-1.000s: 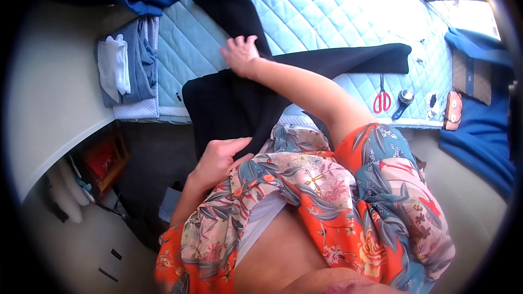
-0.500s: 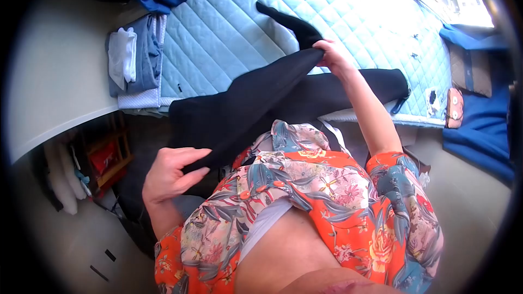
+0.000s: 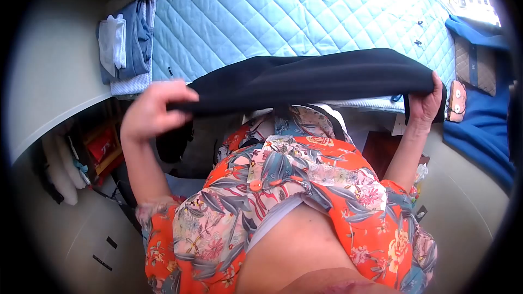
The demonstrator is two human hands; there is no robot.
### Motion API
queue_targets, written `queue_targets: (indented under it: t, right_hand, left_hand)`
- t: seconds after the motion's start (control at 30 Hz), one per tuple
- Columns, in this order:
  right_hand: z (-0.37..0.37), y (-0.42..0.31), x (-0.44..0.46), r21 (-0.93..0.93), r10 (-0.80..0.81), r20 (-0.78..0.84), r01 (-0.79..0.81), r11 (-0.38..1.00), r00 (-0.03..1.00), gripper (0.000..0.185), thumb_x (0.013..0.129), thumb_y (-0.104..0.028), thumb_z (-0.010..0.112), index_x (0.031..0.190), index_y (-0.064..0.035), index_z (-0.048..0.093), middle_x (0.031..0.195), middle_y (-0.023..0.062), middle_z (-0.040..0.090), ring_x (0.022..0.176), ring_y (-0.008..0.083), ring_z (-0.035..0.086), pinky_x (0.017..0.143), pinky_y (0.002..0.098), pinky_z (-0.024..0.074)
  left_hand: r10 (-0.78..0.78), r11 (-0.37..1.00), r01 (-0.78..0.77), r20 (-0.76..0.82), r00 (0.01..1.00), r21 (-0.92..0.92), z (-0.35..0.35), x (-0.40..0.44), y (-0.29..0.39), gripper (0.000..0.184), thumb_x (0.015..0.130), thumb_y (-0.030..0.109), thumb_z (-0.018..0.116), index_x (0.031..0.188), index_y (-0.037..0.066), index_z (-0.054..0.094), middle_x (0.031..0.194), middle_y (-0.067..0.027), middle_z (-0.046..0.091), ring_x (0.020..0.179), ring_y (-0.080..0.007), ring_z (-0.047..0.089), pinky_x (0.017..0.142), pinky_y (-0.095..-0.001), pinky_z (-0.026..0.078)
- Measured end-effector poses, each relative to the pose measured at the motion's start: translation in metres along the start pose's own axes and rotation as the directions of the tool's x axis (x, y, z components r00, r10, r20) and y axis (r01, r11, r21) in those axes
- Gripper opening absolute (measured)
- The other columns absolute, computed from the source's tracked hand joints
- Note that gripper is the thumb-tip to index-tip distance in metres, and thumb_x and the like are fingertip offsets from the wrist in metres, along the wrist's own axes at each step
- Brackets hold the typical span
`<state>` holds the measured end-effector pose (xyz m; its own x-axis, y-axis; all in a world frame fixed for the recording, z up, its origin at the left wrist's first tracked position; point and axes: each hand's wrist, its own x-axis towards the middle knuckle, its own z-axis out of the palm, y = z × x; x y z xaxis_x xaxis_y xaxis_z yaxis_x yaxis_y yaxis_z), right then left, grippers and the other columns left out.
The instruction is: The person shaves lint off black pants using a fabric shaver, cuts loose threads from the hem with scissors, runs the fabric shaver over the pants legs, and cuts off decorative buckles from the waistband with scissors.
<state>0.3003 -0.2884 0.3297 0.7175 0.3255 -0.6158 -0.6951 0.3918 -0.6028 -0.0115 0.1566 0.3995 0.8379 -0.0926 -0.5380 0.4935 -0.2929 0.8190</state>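
Observation:
A pair of black trousers [image 3: 310,79] is stretched sideways between my hands, above the near edge of the light-blue quilted bedspread [image 3: 272,16]. My left hand [image 3: 155,110], slightly blurred, pinches the left end of the cloth between thumb and fingers. At the other end my right hand [image 3: 427,100] grips the trousers, thumb on top, and a short dark piece hangs down beside the wrist. The legs now lie together as one long band.
Folded grey-blue clothes [image 3: 136,38] with white socks [image 3: 113,43] on top lie at the bed's left corner. A brown quilted pouch [image 3: 475,68] and a small pink case [image 3: 457,100] rest on blue cloth [image 3: 479,141] at the right. Below left stands a wooden rack [image 3: 106,147].
My right hand has moved right and down, drawing the trousers out straight. My left hand has risen to the bed edge. The crossed legs are now brought together.

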Motion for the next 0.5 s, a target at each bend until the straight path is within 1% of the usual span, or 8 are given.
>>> queue_targets:
  t: [0.07,0.17,0.2,0.27,0.33,0.4,0.47,0.5]
  right_hand:
    - [-0.002,-0.012,0.010,-0.080,0.006,0.008,-0.005,0.997,1.000,0.018,0.090,-0.020,0.054,0.091,-0.0047,0.063,0.092,0.0089,0.068,0.086,0.0216,0.064,0.080,0.0350,0.0491]
    - [-0.016,-0.015,0.039,-0.213,-0.001,-0.103,-0.021,0.977,0.995,0.013,0.088,-0.021,0.057,0.086,-0.0088,0.061,0.078,0.0047,0.066,0.067,0.0165,0.061,0.063,0.0334,0.0487]
    - [-0.019,-0.016,0.052,-0.243,0.009,-0.117,-0.038,0.969,0.993,0.012,0.088,-0.021,0.058,0.085,-0.0095,0.060,0.072,0.0037,0.065,0.061,0.0154,0.060,0.059,0.0334,0.0484]
    - [-0.029,-0.013,0.093,-0.296,-0.056,-0.215,-0.011,0.955,0.975,0.012,0.086,-0.021,0.061,0.081,-0.0109,0.058,0.065,0.0023,0.061,0.056,0.0133,0.056,0.053,0.0304,0.0431]
    - [-0.049,-0.013,0.156,-0.294,0.028,-0.244,-0.102,0.950,0.969,0.017,0.087,-0.024,0.062,0.082,-0.0088,0.058,0.071,0.0049,0.063,0.063,0.0182,0.060,0.058,0.0321,0.0465]
    - [-0.063,0.003,0.217,-0.277,-0.021,-0.424,-0.107,0.955,0.905,0.030,0.088,-0.027,0.062,0.107,-0.0052,0.054,0.100,0.0123,0.062,0.084,0.0253,0.065,0.070,0.0370,0.0529]
    - [-0.078,0.028,0.244,-0.364,0.008,-0.458,-0.195,0.911,0.889,0.035,0.088,-0.024,0.062,0.115,-0.0055,0.049,0.107,0.0133,0.059,0.088,0.0251,0.064,0.072,0.0389,0.0532]
    - [-0.068,0.054,0.232,-0.463,-0.014,-0.460,-0.227,0.857,0.888,0.034,0.088,-0.024,0.061,0.114,-0.0055,0.050,0.106,0.0122,0.060,0.088,0.0246,0.064,0.072,0.0385,0.0528]
  left_hand:
    - [0.014,0.999,-0.017,0.069,0.998,0.043,-0.031,0.041,-0.014,0.024,0.062,0.006,0.062,0.085,-0.002,0.060,0.075,-0.0059,0.053,0.071,-0.0165,0.053,0.064,-0.0285,0.042]
    - [0.039,0.979,-0.065,0.138,0.990,0.195,-0.073,0.119,-0.046,0.021,0.061,0.009,0.060,0.082,0.004,0.061,0.060,0.0036,0.047,0.046,-0.0055,0.043,0.039,-0.0221,0.031]
    - [-0.178,0.955,0.137,0.137,0.975,0.263,-0.083,0.142,-0.027,0.019,0.061,0.009,0.058,0.079,0.001,0.059,0.068,0.0024,0.050,0.064,-0.0079,0.048,0.056,-0.0228,0.036]
    - [-0.073,0.904,0.067,-0.003,0.997,0.422,-0.096,0.200,-0.055,0.022,0.061,0.008,0.059,0.083,0.002,0.062,0.070,-0.0007,0.057,0.065,-0.0112,0.054,0.058,-0.0250,0.041]
    - [0.135,0.765,0.129,-0.352,0.926,0.631,-0.100,0.267,-0.110,0.029,0.064,0.009,0.057,0.092,0.007,0.066,0.077,-0.0081,0.064,0.074,-0.0214,0.062,0.066,-0.0332,0.048]
    - [0.200,0.662,0.371,-0.631,0.750,0.651,-0.086,0.314,-0.148,0.035,0.068,0.014,0.056,0.101,0.012,0.066,0.087,-0.0141,0.066,0.087,-0.0320,0.062,0.078,-0.0402,0.049]
    - [0.018,0.780,0.380,-0.625,0.781,0.497,-0.065,0.327,-0.177,0.041,0.069,0.023,0.058,0.109,0.017,0.063,0.100,-0.0139,0.064,0.099,-0.0339,0.058,0.085,-0.0430,0.047]
    - [-0.019,0.735,0.420,-0.603,0.798,0.532,-0.059,0.302,-0.186,0.043,0.069,0.025,0.059,0.112,0.018,0.061,0.106,-0.0132,0.062,0.102,-0.0335,0.056,0.087,-0.0438,0.046]
